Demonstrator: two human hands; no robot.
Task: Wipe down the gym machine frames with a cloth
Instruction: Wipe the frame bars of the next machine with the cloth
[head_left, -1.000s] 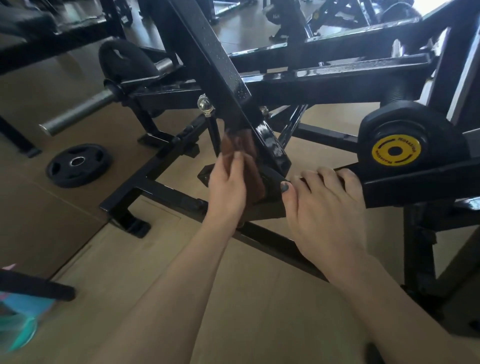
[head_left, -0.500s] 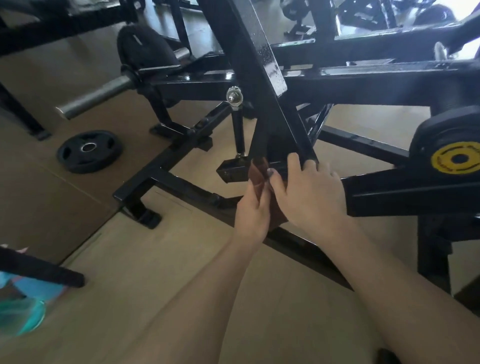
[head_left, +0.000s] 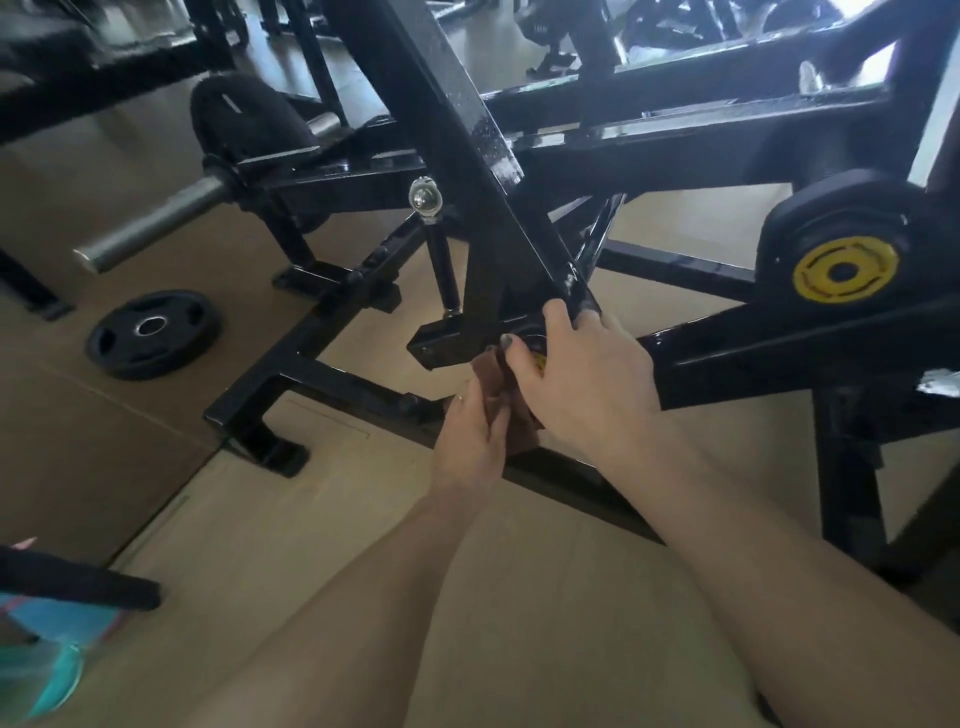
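Note:
A black gym machine frame (head_left: 467, 135) fills the view, with a slanted beam running down to a pivot joint near the floor. My left hand (head_left: 475, 436) grips a brown cloth (head_left: 491, 376) just below that joint. My right hand (head_left: 582, 374) curls over the lower end of the slanted beam at the pivot, its thumb touching the cloth. Most of the cloth is hidden between the two hands.
A loose black weight plate (head_left: 150, 332) lies on the tan floor at left. A steel plate-loading sleeve (head_left: 156, 223) sticks out leftward. A mounted plate with a yellow hub (head_left: 844, 270) sits at right. A turquoise object (head_left: 41, 670) shows at the bottom left corner.
My right hand left the horizontal bar at right and moved left onto the pivot joint. My left hand slid the cloth down the slanted beam to below the joint.

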